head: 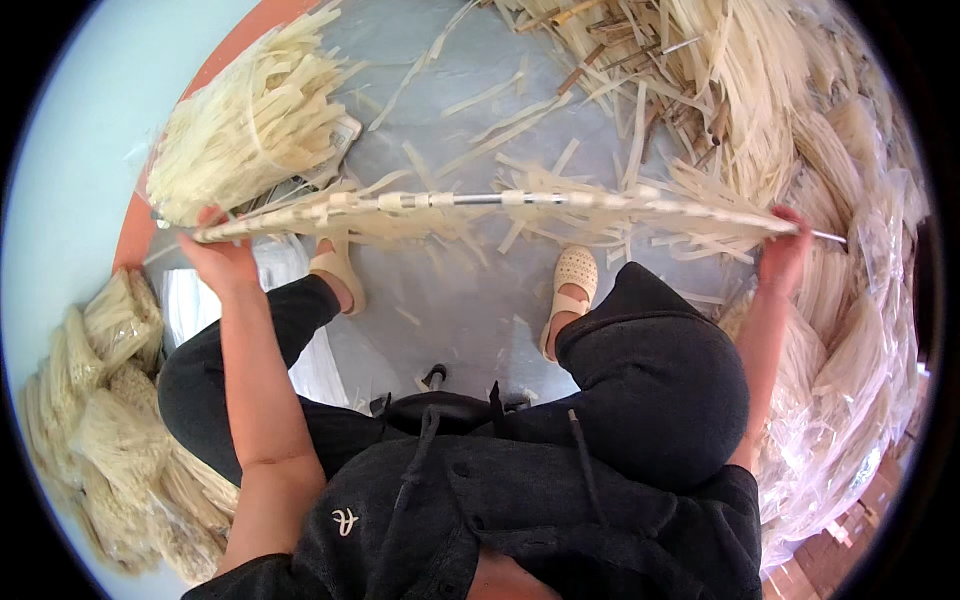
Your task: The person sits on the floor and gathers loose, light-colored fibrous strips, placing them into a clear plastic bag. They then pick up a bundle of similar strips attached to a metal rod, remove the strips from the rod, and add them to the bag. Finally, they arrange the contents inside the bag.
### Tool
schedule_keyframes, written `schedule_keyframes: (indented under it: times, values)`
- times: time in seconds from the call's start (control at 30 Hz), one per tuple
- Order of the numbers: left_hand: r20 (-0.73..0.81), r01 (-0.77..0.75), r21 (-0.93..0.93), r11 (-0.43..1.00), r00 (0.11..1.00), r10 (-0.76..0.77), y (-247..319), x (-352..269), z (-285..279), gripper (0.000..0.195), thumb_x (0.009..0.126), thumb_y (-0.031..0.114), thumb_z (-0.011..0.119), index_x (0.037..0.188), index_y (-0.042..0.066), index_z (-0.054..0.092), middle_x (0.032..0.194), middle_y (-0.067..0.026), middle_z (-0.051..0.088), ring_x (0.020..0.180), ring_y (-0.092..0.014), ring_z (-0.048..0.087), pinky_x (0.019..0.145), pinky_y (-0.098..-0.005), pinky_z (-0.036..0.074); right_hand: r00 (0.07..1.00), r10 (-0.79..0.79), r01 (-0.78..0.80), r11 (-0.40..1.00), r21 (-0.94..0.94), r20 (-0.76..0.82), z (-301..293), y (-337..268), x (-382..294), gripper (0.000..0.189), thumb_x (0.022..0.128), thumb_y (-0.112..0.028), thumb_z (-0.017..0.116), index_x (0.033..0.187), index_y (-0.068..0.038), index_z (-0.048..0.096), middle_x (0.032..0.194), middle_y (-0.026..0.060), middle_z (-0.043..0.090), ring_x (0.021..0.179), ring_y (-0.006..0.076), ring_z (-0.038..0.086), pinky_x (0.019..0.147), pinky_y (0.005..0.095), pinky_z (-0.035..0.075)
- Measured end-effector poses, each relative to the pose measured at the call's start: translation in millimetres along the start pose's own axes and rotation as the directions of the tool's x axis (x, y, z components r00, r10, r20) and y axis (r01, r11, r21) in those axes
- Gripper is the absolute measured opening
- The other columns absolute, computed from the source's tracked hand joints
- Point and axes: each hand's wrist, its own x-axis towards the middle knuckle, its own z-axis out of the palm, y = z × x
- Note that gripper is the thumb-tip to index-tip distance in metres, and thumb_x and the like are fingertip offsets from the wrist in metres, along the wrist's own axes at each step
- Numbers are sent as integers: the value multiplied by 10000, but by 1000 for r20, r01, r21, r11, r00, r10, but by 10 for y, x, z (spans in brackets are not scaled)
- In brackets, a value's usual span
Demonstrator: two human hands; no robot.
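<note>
A long thin metal rod point(480, 199) spans the view from side to side, held level above the floor. Pale cream strips point(397, 200) are wrapped or threaded along it, with loose ends hanging below, and bare metal shows near the middle. My left hand point(221, 255) grips the rod's left end. Toward the other end, my right hand point(784, 247) is closed around the rod, whose bare tip pokes out past the fingers. Close to my left hand lies a tied bundle of cream strips point(247, 120). What the strips are made of I cannot tell.
A big heap of strips point(750, 75) with brown sticks point(581, 69) lies at the upper right. Plastic-wrapped bundles point(847, 360) line the right side, and more bundles point(127, 420) sit at lower left. Loose strips point(487, 94) litter the grey floor point(450, 300). A wheeled stool point(439, 409) is under me.
</note>
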Motion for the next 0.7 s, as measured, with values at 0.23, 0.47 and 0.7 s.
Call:
schedule_keyframes:
  times: [0.23, 0.47, 0.7]
  values:
    - [47, 108, 205, 973, 992, -121, -653, 116, -392, 572, 981, 529, 249, 1009, 72, 592, 959, -71, 604, 943, -219, 550, 788, -379, 464, 995, 86, -96, 955, -281, -46, 166, 490, -40, 428, 975, -375, 447, 1057, -4, 644, 1064, 100, 639, 1101, 190, 529, 986, 354, 357]
    - [-187, 173, 238, 956, 974, -130, -1533, 430, -521, 567, 967, 511, 418, 1264, 33, 491, 1152, -100, 583, 1104, -227, 515, 989, -364, 389, 960, 113, -252, 743, -620, -255, 28, 1021, -153, 475, 972, -418, 430, 1043, -13, 668, 1031, 103, 648, 1037, 203, 550, 924, 334, 401]
    - [152, 44, 85, 995, 987, -57, -724, -315, 98, 509, 968, 531, 377, 1031, 51, 537, 1045, -79, 596, 961, -215, 575, 899, -382, 446, 986, 43, -63, 991, -118, -163, 341, 392, -286, 425, 969, -399, 430, 992, -32, 645, 931, 67, 640, 971, 187, 564, 897, 336, 412]
